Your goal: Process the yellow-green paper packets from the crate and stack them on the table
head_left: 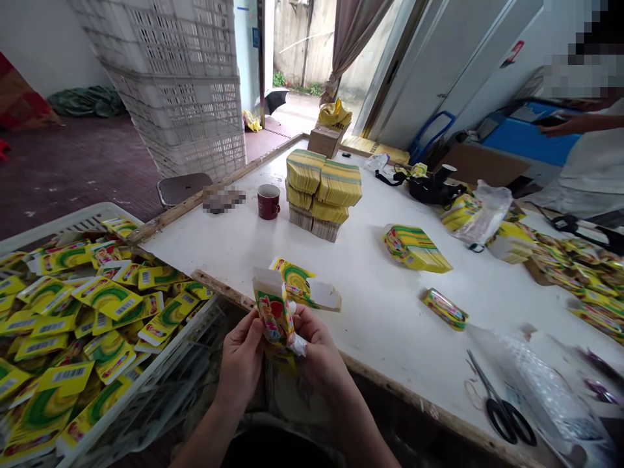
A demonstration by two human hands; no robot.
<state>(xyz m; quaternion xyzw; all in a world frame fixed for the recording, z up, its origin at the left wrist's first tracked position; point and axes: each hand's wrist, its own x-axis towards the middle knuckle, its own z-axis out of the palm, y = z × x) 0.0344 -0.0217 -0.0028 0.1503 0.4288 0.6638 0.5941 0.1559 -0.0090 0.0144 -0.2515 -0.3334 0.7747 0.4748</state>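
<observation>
My left hand is closed on the left side of a small yellow printed box, its thumb across the front. The box is held tilted over the table's near edge, with a pale flap standing up at its top. My right hand pinches the same box from the right. White material shows at the thumb and fingertip of that hand; whether it is a covering or something held, I cannot tell. Just beyond, a flattened yellow carton lies on the white table with a pale flap spread to the right.
On my left stands a white crate heaped with yellow cartons. Carton stacks and a maroon mug are mid-table. Rightward lie a carton bundle, a filled pack and black-handled scissors. Another person's hand is at the far right.
</observation>
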